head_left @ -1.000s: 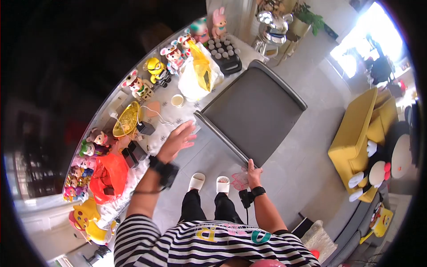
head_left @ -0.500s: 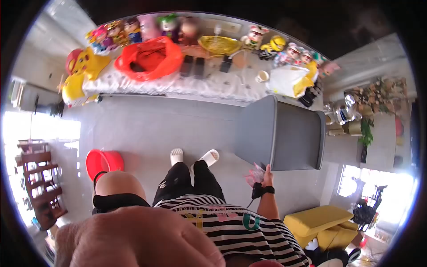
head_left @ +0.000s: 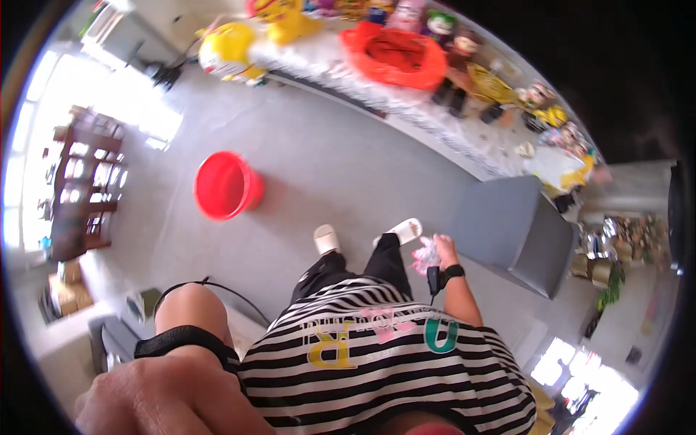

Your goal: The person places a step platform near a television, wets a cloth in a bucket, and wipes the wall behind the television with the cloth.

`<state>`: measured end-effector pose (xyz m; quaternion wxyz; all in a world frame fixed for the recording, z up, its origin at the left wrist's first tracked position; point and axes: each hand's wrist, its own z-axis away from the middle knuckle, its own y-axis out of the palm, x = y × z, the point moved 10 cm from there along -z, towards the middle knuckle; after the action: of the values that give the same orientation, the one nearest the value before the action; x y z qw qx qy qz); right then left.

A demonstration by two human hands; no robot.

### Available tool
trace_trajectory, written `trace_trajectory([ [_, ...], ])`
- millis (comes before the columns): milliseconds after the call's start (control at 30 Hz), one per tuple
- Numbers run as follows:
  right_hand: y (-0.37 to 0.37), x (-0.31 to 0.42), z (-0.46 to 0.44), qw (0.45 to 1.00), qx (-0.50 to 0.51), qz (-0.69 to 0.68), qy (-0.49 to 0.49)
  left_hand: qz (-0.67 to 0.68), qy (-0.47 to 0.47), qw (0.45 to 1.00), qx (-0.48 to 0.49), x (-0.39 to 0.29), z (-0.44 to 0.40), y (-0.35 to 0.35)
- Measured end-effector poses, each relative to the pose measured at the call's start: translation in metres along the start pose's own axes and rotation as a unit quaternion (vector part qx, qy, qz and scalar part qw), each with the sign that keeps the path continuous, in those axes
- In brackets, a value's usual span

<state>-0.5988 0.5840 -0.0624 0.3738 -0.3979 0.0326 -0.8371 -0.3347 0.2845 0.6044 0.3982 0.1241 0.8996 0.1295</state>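
Observation:
My right hand [head_left: 448,250], a black band on its wrist, is closed around a crumpled clear-and-pink plastic wrapper [head_left: 426,255] beside the grey chair-like block. Very close to the camera at lower left, my left hand [head_left: 167,395] shows only its back; the fingers are hidden. A black band circles that wrist too. On the floor ahead and to the left stands a red bucket [head_left: 253,190], which neither hand touches. Its inside shows plain red.
A grey boxy seat [head_left: 500,225] stands on the right. Behind it runs a long table with a white cloth [head_left: 319,65], bearing a red plastic bag [head_left: 406,72], toy figures and a yellow basket [head_left: 489,83]. Wooden shelving [head_left: 87,181] is at far left. A black cable [head_left: 239,290] runs near my left arm.
The view has turned left, so the table slants and the red bucket appears farther in and away from my left arm. The wrapper stays in my right hand.

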Motion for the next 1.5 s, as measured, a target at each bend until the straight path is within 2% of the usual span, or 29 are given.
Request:
trace_trajectory([
  [67, 0.061, 0.064, 0.007, 0.988, 0.066, 0.116, -0.075, -0.038, 0.001, 0.999, -0.009, -0.04, 0.022, 0.008],
  [167, 0.161, 0.15, 0.044, 0.979, 0.17, 0.029, -0.105, -0.087, 0.013, 0.996, -0.032, -0.089, 0.066, 0.012],
  [233, 0.224, 0.199, 0.068, 0.957, 0.241, 0.064, -0.149, -0.119, 0.023, 0.991, -0.052, -0.115, 0.095, 0.017],
  [267, 0.251, 0.218, 0.078, 0.951, 0.255, 0.08, -0.155, -0.133, 0.031, 0.989, -0.059, -0.127, 0.108, 0.019],
  [333, 0.317, 0.251, 0.108, 0.914, 0.363, 0.064, -0.168, -0.162, 0.042, 0.983, -0.078, -0.146, 0.13, 0.024],
  [367, 0.345, 0.262, 0.116, 0.906, 0.378, 0.08, -0.172, -0.18, 0.047, 0.979, -0.088, -0.155, 0.14, 0.026],
  [533, 0.494, 0.293, 0.175, 0.832, 0.531, 0.109, -0.117, -0.255, 0.053, 0.954, -0.145, -0.18, 0.166, 0.027],
  [633, 0.557, 0.316, 0.225, 0.835, 0.532, 0.113, -0.084, -0.29, 0.054, 0.937, -0.185, -0.185, 0.169, 0.016],
  [667, 0.58, 0.317, 0.235, 0.821, 0.554, 0.122, -0.07, -0.317, 0.075, 0.918, -0.226, -0.189, 0.17, 0.008],
  [733, 0.603, 0.337, 0.252, 0.835, 0.484, 0.213, -0.151, -0.363, 0.116, 0.873, -0.304, -0.194, 0.167, -0.012],
  [767, 0.615, 0.338, 0.25, 0.831, 0.489, 0.22, -0.148, -0.383, 0.137, 0.848, -0.34, -0.196, 0.168, -0.023],
  [833, 0.641, 0.342, 0.241, 0.793, 0.489, 0.3, -0.205, -0.41, 0.165, 0.808, -0.389, -0.207, 0.167, -0.054],
  [867, 0.653, 0.334, 0.218, 0.807, 0.471, 0.294, -0.202, -0.419, 0.172, 0.795, -0.404, -0.214, 0.165, -0.072],
  [900, 0.655, 0.331, 0.207, 0.805, 0.482, 0.298, -0.176, -0.364, 0.079, 0.838, -0.398, -0.21, 0.154, -0.105],
  [1000, 0.645, 0.318, 0.15, 0.804, 0.48, 0.329, -0.124, -0.34, 0.134, 0.846, -0.388, -0.218, 0.15, -0.152],
  [1033, 0.639, 0.309, 0.127, 0.797, 0.474, 0.358, -0.111, -0.364, -0.031, 0.841, -0.4, -0.207, 0.137, -0.18],
  [1100, 0.623, 0.301, 0.078, 0.81, 0.431, 0.389, -0.083, -0.369, -0.193, 0.821, -0.392, -0.188, 0.144, -0.214],
  [1133, 0.608, 0.297, 0.051, 0.816, 0.392, 0.42, -0.062, -0.328, -0.144, 0.79, -0.497, -0.194, 0.169, -0.219],
  [1167, 0.6, 0.296, 0.032, 0.822, 0.378, 0.422, -0.058, -0.313, -0.129, 0.791, -0.51, -0.196, 0.179, -0.228],
  [1233, 0.587, 0.299, 0.0, 0.835, 0.322, 0.44, -0.071, -0.308, -0.108, 0.804, -0.496, -0.197, 0.182, -0.251],
  [1367, 0.59, 0.308, -0.009, 0.837, 0.291, 0.454, -0.095, -0.291, -0.095, 0.808, -0.503, -0.206, 0.2, -0.28],
  [1433, 0.611, 0.31, -0.007, 0.81, 0.312, 0.473, -0.147, -0.283, -0.1, 0.803, -0.515, -0.213, 0.215, -0.293],
  [1500, 0.633, 0.31, -0.008, 0.818, 0.303, 0.458, -0.171, -0.279, -0.12, 0.786, -0.538, -0.22, 0.234, -0.307],
])
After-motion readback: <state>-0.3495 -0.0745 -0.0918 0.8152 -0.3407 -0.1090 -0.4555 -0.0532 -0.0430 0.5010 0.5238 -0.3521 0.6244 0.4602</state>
